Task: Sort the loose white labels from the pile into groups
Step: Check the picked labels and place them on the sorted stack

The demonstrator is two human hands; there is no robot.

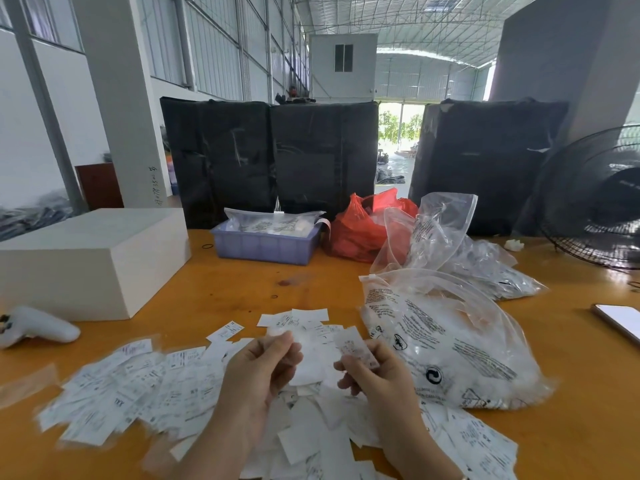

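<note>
Holding a small bunch of white labels [310, 358] above the table, the left hand [263, 368] is pinching the bunch between its thumb and curled fingers, while the right hand [372, 374] is gripping a single printed label [356, 348] with curled fingers just beside it, the two hands nearly touching through the paper. Beneath both wrists, the loose pile of labels [138, 393] is spreading across the near part of the orange-brown table [242, 289], fanning out to the left and continuing under the right forearm toward the lower right corner. A few separate labels [294, 318] are lying just beyond the hands. To the right of the hands, a printed clear plastic bag [450, 344] is lying on its side, with more crumpled clear bags [446, 233] behind it and a red plastic bag [360, 230] beside those. A blue-violet bin [263, 245] holding packets is sitting at the far middle of the table, a white box [90, 258] is standing at the left, and a white handheld controller [38, 327] is resting near the left edge. A black fan [595, 199] is standing at the far right, with a phone [620, 322] lying near the right edge.
</note>
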